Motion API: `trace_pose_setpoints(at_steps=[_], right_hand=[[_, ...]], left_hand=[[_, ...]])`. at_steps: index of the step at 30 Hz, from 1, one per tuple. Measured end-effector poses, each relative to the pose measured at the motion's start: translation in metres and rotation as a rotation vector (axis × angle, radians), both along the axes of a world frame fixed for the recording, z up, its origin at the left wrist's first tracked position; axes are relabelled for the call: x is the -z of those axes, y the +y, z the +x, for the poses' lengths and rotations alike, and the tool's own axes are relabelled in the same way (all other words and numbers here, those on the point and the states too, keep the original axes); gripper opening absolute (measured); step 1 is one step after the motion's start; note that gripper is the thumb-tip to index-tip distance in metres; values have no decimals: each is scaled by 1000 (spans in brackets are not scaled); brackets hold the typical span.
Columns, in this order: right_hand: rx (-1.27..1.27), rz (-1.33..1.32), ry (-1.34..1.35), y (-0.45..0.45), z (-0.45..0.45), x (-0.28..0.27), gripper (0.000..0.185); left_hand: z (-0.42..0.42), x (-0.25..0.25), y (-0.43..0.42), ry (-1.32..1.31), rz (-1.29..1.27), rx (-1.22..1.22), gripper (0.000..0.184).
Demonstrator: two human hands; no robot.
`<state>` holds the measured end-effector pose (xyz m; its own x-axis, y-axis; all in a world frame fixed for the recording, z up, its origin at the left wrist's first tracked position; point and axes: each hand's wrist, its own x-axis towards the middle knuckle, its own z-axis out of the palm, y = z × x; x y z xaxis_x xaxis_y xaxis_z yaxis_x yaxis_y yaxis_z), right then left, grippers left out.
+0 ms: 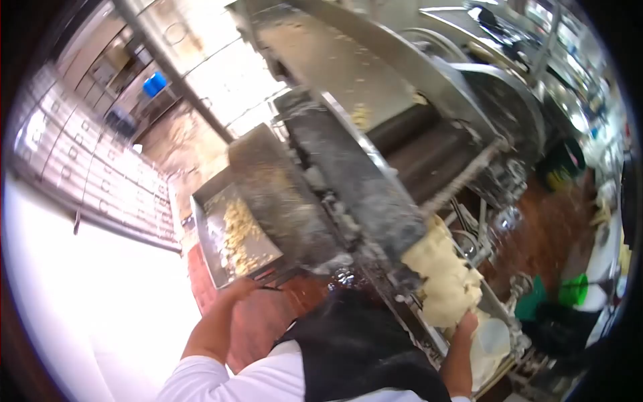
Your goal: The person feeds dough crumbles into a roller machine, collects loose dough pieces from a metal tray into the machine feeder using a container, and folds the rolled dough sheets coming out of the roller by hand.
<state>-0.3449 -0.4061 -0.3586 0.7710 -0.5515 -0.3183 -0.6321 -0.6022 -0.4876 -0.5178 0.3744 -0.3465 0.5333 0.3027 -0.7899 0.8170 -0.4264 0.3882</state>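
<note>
A pale, ragged-edged dough sheet (445, 278) hangs below the rollers of a large metal dough sheeter (355, 57). My right hand (467, 325) grips the lower edge of this sheet, with the fingers partly hidden by the dough. More pale dough (483, 348) lies folded beneath that hand. My left hand (240, 289) is at the near edge of a metal tray (204, 241) on the left, its fingers blurred. Inside the tray are loose dough scraps (238, 231).
A dark flat machine cover (348, 167) slopes beside the rollers (429, 154). Red flooring (251, 328) shows below the tray. On the right are a green container (573, 289) and a dark bucket (562, 164). Blue containers (154, 84) stand far left.
</note>
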Motion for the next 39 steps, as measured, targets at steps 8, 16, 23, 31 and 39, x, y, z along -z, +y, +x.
trace_pose_setpoints(at_steps=[8,16,23,31,39], right_hand=[[116,-190,-422,43,-62,-58,49],[100,-152,-119,87,-155,-104,48],[-96,-15,-219,93,-176,-85,34],[-107,100,-112,12,-227,-48,28],[-52,138,-6,-27,-286,-51,27]], left_hand=[[47,15,-63,99,-165,510,35],[84,24,25,-184,81,83,30],[40,44,-25,-196,51,326,27],[-79,33,-157,308,-265,-16,38],[-103,24,-200,90,-271,-253,48]])
